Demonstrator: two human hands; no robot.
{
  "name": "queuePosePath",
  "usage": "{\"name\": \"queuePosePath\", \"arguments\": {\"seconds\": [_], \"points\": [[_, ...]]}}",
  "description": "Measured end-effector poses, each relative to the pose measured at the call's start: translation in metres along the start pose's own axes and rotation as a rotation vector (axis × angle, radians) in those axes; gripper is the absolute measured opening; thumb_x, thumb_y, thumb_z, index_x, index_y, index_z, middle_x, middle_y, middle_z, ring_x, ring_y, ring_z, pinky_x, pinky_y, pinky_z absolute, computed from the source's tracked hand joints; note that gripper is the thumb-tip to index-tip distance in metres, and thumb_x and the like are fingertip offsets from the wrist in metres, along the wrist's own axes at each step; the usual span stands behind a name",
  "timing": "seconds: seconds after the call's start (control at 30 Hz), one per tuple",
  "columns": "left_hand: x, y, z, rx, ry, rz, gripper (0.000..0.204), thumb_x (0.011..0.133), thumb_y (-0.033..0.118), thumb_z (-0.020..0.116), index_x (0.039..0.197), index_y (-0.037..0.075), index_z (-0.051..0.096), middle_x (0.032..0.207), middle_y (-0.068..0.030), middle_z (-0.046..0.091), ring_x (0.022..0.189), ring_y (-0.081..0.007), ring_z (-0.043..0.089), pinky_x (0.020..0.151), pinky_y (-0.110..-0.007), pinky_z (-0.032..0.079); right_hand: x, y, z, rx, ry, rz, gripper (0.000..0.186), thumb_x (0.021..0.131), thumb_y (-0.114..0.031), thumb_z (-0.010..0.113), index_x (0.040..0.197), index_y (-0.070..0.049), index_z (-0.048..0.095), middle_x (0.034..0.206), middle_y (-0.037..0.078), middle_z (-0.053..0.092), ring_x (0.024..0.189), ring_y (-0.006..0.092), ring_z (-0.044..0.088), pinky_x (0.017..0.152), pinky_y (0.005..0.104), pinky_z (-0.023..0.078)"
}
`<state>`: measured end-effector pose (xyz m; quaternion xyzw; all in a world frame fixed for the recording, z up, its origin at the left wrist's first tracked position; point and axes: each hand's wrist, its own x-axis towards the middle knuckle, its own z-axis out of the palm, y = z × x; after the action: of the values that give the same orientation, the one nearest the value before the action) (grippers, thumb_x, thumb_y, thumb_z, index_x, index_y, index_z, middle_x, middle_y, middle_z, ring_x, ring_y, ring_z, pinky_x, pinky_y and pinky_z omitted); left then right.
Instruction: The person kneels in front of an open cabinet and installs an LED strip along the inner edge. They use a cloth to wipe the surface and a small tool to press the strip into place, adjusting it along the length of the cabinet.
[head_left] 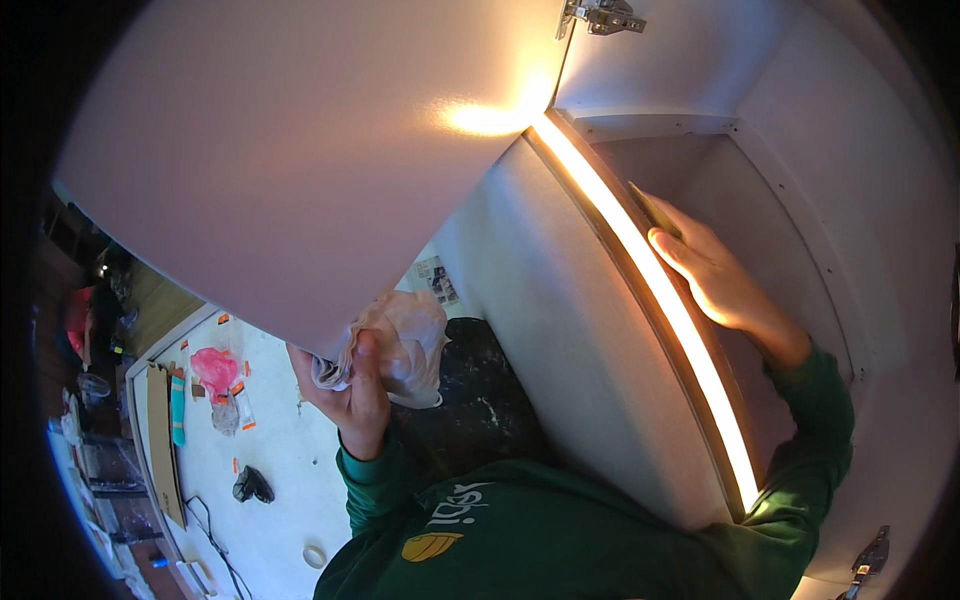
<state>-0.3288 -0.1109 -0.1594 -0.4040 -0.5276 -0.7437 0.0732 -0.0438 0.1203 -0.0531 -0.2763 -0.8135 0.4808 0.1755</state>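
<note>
My left hand (355, 390) is closed on a crumpled white cloth (408, 345), its thumb on top, at the lower edge of a large white cabinet door (290, 170). Whether its fingers also grip the door edge is hidden. Inside the white cabinet, my right hand (705, 265) is closed round a thin, dark, flat piece (655, 210). That piece is mostly covered by the fingers, so its kind does not show. The hand lies just beside a glowing light strip (640, 250) along the cabinet's curved front edge.
Metal hinges (605, 17) stick out at the upper right, with another hinge (868, 560) at the lower right. A black surface (480, 400) lies below the cloth. On the white surface at left are a pink bag (213, 370), a black crumpled item (253, 485) and a tape roll (314, 556).
</note>
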Motion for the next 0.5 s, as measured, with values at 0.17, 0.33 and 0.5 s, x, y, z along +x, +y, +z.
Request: {"name": "queuePosePath", "arguments": {"seconds": [0.17, 0.33, 0.5], "points": [[0.001, 0.007, 0.004, 0.007, -0.003, -0.003, 0.043, 0.097, 0.019, 0.072, 0.130, -0.002, 0.054, 0.115, -0.0094, 0.061, 0.108, -0.0187, 0.059, 0.097, -0.032, 0.044, 0.113, -0.002, -0.009, -0.089, -0.029, -0.099, 0.063, 0.112, -0.034, 0.043, 0.161, 0.001, 0.027, 0.167, 0.018, 0.031, 0.155, 0.0274, 0.026, 0.126, 0.0387, 0.022], [0.005, 0.016, 0.001, 0.036, -0.070, -0.035, 0.045, 0.099, 0.020, 0.069, 0.135, -0.002, 0.053, 0.120, -0.0094, 0.063, 0.111, -0.0194, 0.059, 0.101, -0.032, 0.043, 0.076, -0.001, -0.013, -0.169, 0.010, -0.047, 0.057, 0.112, -0.029, 0.041, 0.161, 0.000, 0.032, 0.165, 0.017, 0.038, 0.154, 0.0280, 0.031, 0.125, 0.0405, 0.023], [0.001, 0.010, -0.002, 0.035, -0.076, -0.022, 0.043, 0.099, 0.017, 0.068, 0.134, -0.003, 0.053, 0.120, -0.0093, 0.062, 0.111, -0.0186, 0.059, 0.100, -0.031, 0.043, 0.049, 0.003, -0.012, 0.042, -0.089, -0.045, 0.055, 0.112, -0.028, 0.042, 0.160, 0.000, 0.034, 0.164, 0.016, 0.038, 0.153, 0.0266, 0.032, 0.125, 0.0397, 0.024]]}}
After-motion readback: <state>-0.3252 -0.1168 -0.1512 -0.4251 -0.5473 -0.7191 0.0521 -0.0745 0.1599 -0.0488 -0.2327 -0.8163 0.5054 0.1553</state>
